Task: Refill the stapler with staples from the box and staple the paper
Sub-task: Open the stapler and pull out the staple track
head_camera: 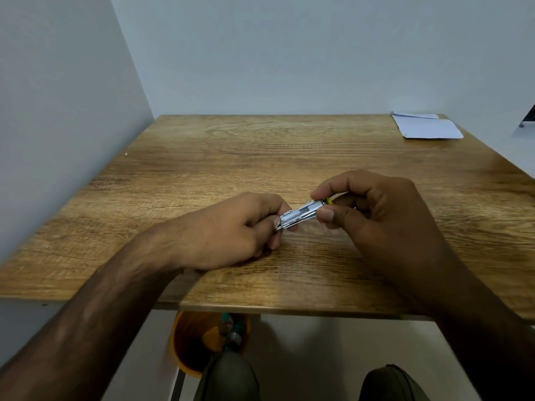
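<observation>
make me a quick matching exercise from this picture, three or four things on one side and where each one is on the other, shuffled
Things:
1. stapler
2. paper
3. orange bin
4. left hand

Places:
A. under the table, on the floor
B. far right corner of the table
C. held between both hands, above the table
D. gripping the near-left end of the stapler

Pairs: 1-C, 2-B, 3-A, 4-D

Worktop (231, 157) is brown wood grain with darker streaks. Stapler (299, 214) is shiny silver with a bit of yellow at one end. Paper (428, 127) is plain white, bucket (185, 342) orange-yellow.
</observation>
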Demonstrator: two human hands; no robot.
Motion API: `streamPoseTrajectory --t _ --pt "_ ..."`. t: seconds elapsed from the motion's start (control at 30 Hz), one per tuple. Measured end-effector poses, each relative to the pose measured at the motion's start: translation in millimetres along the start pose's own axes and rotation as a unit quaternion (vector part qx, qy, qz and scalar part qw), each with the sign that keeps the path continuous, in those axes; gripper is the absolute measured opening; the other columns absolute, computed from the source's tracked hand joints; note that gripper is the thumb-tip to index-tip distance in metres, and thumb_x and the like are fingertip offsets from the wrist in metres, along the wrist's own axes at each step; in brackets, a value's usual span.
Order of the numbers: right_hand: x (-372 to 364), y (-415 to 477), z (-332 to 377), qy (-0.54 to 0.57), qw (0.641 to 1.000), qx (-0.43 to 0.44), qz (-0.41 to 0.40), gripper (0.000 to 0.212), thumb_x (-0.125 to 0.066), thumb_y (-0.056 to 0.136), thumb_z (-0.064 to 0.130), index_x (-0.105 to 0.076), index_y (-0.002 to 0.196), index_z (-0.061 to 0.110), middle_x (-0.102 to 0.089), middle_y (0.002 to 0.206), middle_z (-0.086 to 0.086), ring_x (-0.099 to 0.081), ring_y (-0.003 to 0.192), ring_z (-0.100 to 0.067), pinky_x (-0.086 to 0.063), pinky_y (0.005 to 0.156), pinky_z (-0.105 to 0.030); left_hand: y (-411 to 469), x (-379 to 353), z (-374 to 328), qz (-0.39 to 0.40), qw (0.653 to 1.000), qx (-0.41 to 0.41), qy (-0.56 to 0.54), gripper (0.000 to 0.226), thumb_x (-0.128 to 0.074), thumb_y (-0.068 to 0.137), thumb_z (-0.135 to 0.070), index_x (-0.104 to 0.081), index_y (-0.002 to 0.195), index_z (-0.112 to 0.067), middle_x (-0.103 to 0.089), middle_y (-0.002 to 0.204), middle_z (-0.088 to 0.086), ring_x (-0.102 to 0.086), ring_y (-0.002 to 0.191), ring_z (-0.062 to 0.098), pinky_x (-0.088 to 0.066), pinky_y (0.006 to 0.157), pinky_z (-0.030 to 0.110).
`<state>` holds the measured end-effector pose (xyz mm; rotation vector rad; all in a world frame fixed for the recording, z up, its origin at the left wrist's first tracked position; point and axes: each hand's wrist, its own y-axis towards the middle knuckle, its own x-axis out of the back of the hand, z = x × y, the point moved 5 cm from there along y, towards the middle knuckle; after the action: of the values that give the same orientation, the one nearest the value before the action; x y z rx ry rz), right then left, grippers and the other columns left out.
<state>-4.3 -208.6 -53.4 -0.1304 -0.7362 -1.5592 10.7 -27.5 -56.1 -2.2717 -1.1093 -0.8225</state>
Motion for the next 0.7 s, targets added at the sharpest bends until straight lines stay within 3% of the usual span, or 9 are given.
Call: streamPoseTrajectory --t 0.07,0.17,0.23,0.37,0.47,0.7 --pt "0 1 0 0.025 1.0 -0.014 -0.008 0.023 -0.078 0.082 0.012 -0.074 0.096 0.031 -0.077 0.074 0.007 -0.073 0.068 -0.006 -0.059 0.068 -0.027 1 0 1 -0.037 0.999 -0.014 0.029 0.027 -0.041 0.106 -0.015 -0.059 0.089 -0.027 -0.062 0.066 -0.018 -0.051 0.055 -0.004 -0.04 0.056 0.014" --pt "-3 2 -3 0.109 0.993 -0.054 -0.009 0.039 -0.08 0.08 0.005 -0.071 0.11 0.027 -0.078 0.098 0.006 -0.076 0.073 -0.012 -0.062 0.076 -0.033 4 1 0 -0.107 0.991 -0.053 0.064 0.021 -0.042 0.104 -0.015 -0.061 0.099 -0.024 -0.061 0.077 -0.012 -0.053 0.066 0.002 -0.043 0.067 0.028" --pt "-6 2 -5 0.161 0.984 -0.072 -0.006 0.047 -0.08 0.078 0.0 -0.068 0.118 0.021 -0.075 0.11 0.002 -0.077 0.08 -0.016 -0.063 0.078 -0.036 4 4 -2 -0.155 0.984 -0.083 0.042 0.021 -0.042 0.104 -0.015 -0.06 0.104 -0.024 -0.062 0.079 -0.011 -0.055 0.067 0.003 -0.049 0.068 0.033" --pt "-7 1 -4 0.21 0.974 -0.089 -0.004 0.05 -0.078 0.079 -0.002 -0.065 0.125 0.015 -0.076 0.109 -0.003 -0.078 0.086 -0.02 -0.062 0.077 -0.035 2 6 -11 -0.231 0.961 -0.145 -0.041 0.026 -0.038 0.1 -0.021 -0.062 0.109 -0.023 -0.062 0.081 -0.011 -0.059 0.069 0.009 -0.05 0.065 0.031" --pt "-6 1 0 0.229 0.97 -0.082 0.001 0.043 -0.073 0.083 -0.005 -0.067 0.121 0.014 -0.076 0.106 -0.006 -0.078 0.083 -0.022 -0.062 0.075 -0.033 3 6 -15 -0.239 0.948 -0.152 -0.142 0.027 -0.038 0.101 -0.013 -0.062 0.109 -0.018 -0.062 0.08 -0.006 -0.058 0.066 0.009 -0.047 0.061 0.021" --pt "-8 0 9 0.27 0.961 -0.055 0.032 0.035 -0.071 0.083 -0.006 -0.075 0.109 0.017 -0.078 0.095 -0.012 -0.077 0.08 -0.025 -0.062 0.07 -0.029 2 -7 -15 -0.212 0.917 -0.126 -0.314 0.028 -0.034 0.107 -0.001 -0.06 0.115 0.0 -0.063 0.081 0.005 -0.055 0.067 0.017 -0.045 0.059 0.03"
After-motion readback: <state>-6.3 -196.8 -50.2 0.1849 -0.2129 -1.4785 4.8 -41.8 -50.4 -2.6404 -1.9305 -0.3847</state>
